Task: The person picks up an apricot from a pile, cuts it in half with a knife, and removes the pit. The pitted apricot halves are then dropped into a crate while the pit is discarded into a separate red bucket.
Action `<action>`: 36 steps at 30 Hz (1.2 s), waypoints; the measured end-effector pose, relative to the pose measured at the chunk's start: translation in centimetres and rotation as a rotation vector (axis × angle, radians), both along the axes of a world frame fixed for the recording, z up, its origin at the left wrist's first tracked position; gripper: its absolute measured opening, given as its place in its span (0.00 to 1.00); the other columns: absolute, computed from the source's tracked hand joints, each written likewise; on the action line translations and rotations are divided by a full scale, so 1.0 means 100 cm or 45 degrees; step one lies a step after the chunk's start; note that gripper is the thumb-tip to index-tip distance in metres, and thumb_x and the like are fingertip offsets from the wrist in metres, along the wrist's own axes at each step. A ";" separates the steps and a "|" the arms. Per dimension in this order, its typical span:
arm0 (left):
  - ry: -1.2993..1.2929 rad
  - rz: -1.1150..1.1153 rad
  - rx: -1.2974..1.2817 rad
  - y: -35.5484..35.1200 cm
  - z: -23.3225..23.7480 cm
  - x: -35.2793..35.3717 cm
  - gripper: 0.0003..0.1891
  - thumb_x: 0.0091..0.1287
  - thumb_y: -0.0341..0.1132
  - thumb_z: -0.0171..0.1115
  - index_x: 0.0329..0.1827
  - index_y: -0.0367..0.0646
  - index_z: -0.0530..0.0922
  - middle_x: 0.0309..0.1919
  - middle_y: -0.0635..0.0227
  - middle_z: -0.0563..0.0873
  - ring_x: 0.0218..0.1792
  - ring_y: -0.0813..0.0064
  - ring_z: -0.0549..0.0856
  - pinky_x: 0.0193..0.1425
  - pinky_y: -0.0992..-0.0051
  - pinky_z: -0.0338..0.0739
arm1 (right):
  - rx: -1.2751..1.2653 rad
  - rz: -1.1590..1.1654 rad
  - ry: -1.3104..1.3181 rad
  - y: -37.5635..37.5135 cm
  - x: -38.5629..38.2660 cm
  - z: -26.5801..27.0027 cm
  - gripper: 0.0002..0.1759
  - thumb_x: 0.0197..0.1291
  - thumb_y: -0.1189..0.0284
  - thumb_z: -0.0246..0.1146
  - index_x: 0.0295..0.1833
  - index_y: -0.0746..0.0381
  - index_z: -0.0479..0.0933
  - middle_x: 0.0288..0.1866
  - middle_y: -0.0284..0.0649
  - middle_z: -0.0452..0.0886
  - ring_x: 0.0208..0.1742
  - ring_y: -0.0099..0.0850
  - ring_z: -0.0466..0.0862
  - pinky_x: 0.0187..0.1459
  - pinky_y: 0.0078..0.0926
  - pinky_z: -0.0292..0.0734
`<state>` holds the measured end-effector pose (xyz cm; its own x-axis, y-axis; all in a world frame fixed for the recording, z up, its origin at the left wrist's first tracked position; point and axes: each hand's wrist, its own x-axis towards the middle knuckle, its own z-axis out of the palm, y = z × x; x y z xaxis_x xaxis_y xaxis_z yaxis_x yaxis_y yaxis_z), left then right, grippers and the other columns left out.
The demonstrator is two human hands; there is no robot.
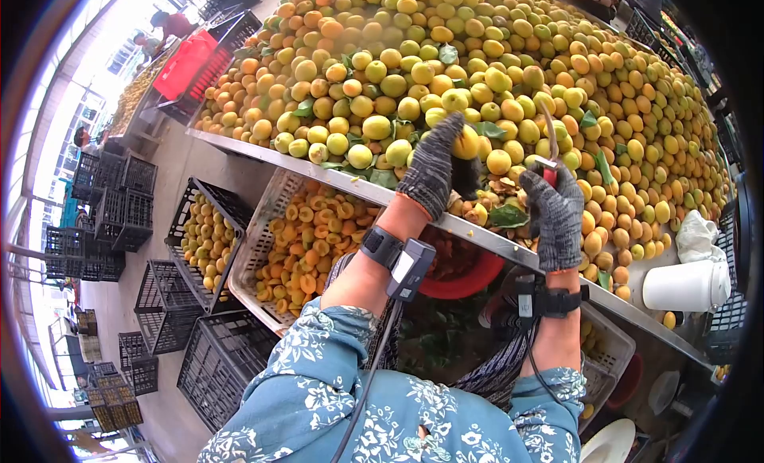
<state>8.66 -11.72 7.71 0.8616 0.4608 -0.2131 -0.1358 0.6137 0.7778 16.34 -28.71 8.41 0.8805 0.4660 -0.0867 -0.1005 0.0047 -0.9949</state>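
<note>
My left hand (pixel 432 167), in a dark grey knit glove, grips a yellow apricot (pixel 465 143) over the front edge of the fruit pile. To its right, my right hand (pixel 555 212), gloved alike, is closed around the red handle of a small knife (pixel 551 132), whose thin curved blade points away from me. The blade is apart from the held apricot. Below and between the hands lie apricot scraps and a green leaf (pixel 508 216) on the table edge. A big heap of apricots (pixel 382 61) spreads beyond both hands.
The table's metal rim (pixel 493 238) runs in front of me. Below are a white crate (pixel 243 280) of apricot halves and a red basin (pixel 469 284). Black crates (pixel 227 359) stand at left. A white bucket (pixel 686 286) lies at right. Other people (pixel 171 23) are far left.
</note>
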 end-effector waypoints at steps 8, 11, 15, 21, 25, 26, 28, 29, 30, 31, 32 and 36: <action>0.036 -0.290 0.436 -0.028 -0.009 0.002 0.13 0.74 0.40 0.50 0.51 0.45 0.80 0.34 0.74 0.82 0.27 0.84 0.80 0.25 0.82 0.74 | 0.137 0.265 -0.124 0.022 -0.005 0.006 0.22 0.47 0.75 0.73 0.50 0.64 0.80 0.38 0.33 0.83 0.37 0.21 0.81 0.44 0.20 0.79; -0.138 -0.287 0.764 -0.035 -0.005 0.002 0.16 0.75 0.42 0.48 0.53 0.47 0.80 0.38 0.74 0.83 0.35 0.84 0.82 0.34 0.81 0.79 | 0.447 0.226 0.183 0.021 -0.011 0.000 0.20 0.46 0.77 0.71 0.48 0.66 0.81 0.38 0.33 0.84 0.38 0.23 0.82 0.44 0.21 0.79; -0.154 -0.289 -0.057 -0.042 -0.012 0.004 0.16 0.75 0.40 0.48 0.55 0.44 0.79 0.42 0.73 0.83 0.41 0.82 0.82 0.44 0.79 0.81 | 0.530 0.140 0.243 0.019 -0.018 0.007 0.17 0.46 0.78 0.68 0.46 0.67 0.81 0.38 0.35 0.84 0.38 0.24 0.83 0.44 0.20 0.79; -0.157 -0.297 -0.052 -0.046 -0.014 -0.001 0.15 0.74 0.40 0.49 0.55 0.43 0.78 0.45 0.72 0.82 0.46 0.81 0.82 0.49 0.78 0.80 | 0.644 0.025 0.286 0.020 -0.025 0.000 0.16 0.46 0.78 0.65 0.44 0.69 0.80 0.37 0.39 0.84 0.36 0.28 0.84 0.42 0.23 0.81; -0.170 -0.301 -0.300 -0.049 -0.019 0.003 0.13 0.72 0.41 0.53 0.52 0.44 0.78 0.41 0.72 0.82 0.42 0.80 0.83 0.47 0.79 0.81 | 0.652 0.057 0.438 0.017 -0.025 0.004 0.16 0.46 0.78 0.63 0.44 0.70 0.79 0.34 0.39 0.82 0.33 0.29 0.83 0.40 0.24 0.81; -0.169 -0.301 -0.302 -0.045 -0.022 0.003 0.13 0.72 0.41 0.53 0.52 0.44 0.78 0.41 0.72 0.82 0.42 0.80 0.83 0.47 0.79 0.81 | 0.662 0.020 0.396 0.016 -0.024 0.002 0.16 0.46 0.78 0.63 0.44 0.69 0.79 0.33 0.38 0.81 0.32 0.29 0.82 0.39 0.23 0.81; -0.113 -0.393 -0.721 -0.037 -0.022 0.000 0.13 0.69 0.43 0.57 0.48 0.45 0.78 0.37 0.72 0.82 0.38 0.80 0.83 0.42 0.79 0.81 | 0.814 -0.087 0.456 0.018 -0.021 0.003 0.15 0.47 0.76 0.62 0.44 0.68 0.78 0.31 0.37 0.80 0.31 0.29 0.81 0.37 0.22 0.80; -0.112 -0.392 -0.726 -0.040 -0.023 -0.002 0.13 0.69 0.43 0.57 0.48 0.45 0.78 0.37 0.72 0.82 0.38 0.80 0.83 0.42 0.79 0.81 | 0.953 -0.159 0.560 0.020 -0.021 0.004 0.15 0.48 0.75 0.62 0.44 0.67 0.78 0.30 0.37 0.80 0.31 0.29 0.81 0.36 0.21 0.79; -0.126 -0.315 -0.624 -0.045 -0.012 -0.002 0.13 0.68 0.44 0.57 0.47 0.46 0.78 0.35 0.72 0.82 0.37 0.80 0.83 0.40 0.79 0.81 | 0.899 -0.070 0.414 0.017 -0.016 -0.003 0.19 0.51 0.72 0.61 0.50 0.66 0.76 0.39 0.40 0.83 0.36 0.31 0.83 0.38 0.22 0.82; -0.143 -0.240 -0.523 -0.049 -0.006 0.000 0.12 0.68 0.44 0.58 0.46 0.47 0.78 0.34 0.72 0.81 0.35 0.80 0.83 0.37 0.79 0.80 | 0.899 -0.071 0.407 0.013 -0.009 -0.007 0.19 0.51 0.72 0.61 0.50 0.66 0.76 0.39 0.40 0.83 0.36 0.31 0.83 0.38 0.22 0.82; -0.231 -0.424 -0.510 -0.041 -0.006 -0.005 0.13 0.68 0.44 0.58 0.47 0.46 0.78 0.36 0.71 0.82 0.35 0.79 0.83 0.35 0.79 0.80 | 0.957 -0.063 0.537 0.009 -0.004 -0.010 0.17 0.50 0.73 0.61 0.47 0.66 0.77 0.37 0.40 0.82 0.34 0.31 0.82 0.36 0.24 0.81; -0.344 -0.307 -0.276 -0.041 0.001 -0.009 0.16 0.69 0.42 0.56 0.53 0.43 0.77 0.41 0.65 0.84 0.36 0.75 0.84 0.38 0.76 0.81 | 1.031 0.065 0.589 0.005 0.003 -0.007 0.20 0.50 0.72 0.61 0.50 0.67 0.76 0.41 0.44 0.82 0.29 0.32 0.81 0.29 0.25 0.80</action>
<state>7.71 -15.86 7.85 0.9773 0.2087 -0.0350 -0.1497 0.7985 0.5831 16.69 -28.25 7.70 0.8161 0.5753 -0.0557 -0.5054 0.6636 -0.5515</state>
